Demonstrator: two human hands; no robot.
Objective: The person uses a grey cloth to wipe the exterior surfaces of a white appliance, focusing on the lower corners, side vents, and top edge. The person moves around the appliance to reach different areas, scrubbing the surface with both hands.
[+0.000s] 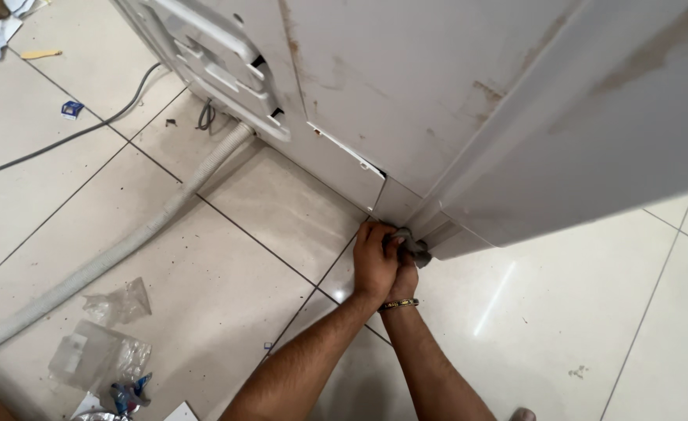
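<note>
At the bottom corner of the tilted white appliance (437, 101), your left hand (375, 261) and right hand (405, 274) meet on a grey foot (416, 246). Left fingers (369, 234) are curled over it; right fingers are mostly hidden, probably wrapped around it too. A corrugated hose (125, 245) lies well apart on the tiled floor (555, 327).

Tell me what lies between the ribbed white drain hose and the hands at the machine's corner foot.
Head view: only bare cream floor tiles with dark grout lines.
</note>
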